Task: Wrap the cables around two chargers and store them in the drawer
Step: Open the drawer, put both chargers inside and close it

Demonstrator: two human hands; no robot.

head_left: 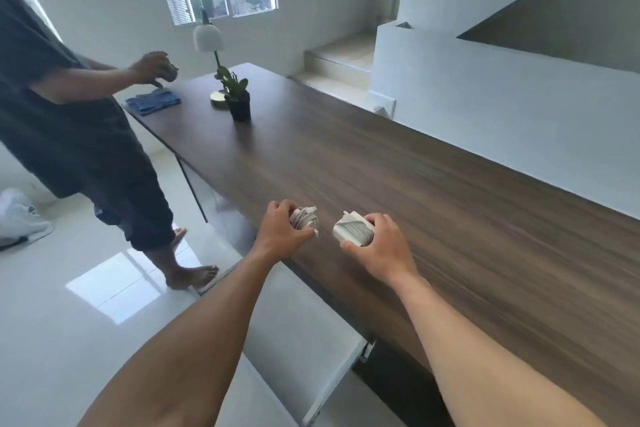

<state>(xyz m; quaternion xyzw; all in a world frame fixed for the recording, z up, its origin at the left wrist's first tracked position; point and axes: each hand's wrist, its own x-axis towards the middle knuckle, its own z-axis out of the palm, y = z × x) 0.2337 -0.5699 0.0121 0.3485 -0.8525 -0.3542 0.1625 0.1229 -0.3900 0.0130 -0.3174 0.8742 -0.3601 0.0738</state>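
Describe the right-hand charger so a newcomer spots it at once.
Over the long wooden table, near its front edge, two hands each grip a white charger. Yours is in the right hand: a square brick, cable wound across it, unlike the rounder bundle in the left hand.

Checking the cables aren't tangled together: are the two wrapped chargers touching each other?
Apart. The head view shows a strip of bare table between the left charger and the right charger.

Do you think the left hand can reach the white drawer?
Probably yes. The left hand grips a wrapped charger at the table edge, and the drawer stands open just below that arm, with nothing visible between them.
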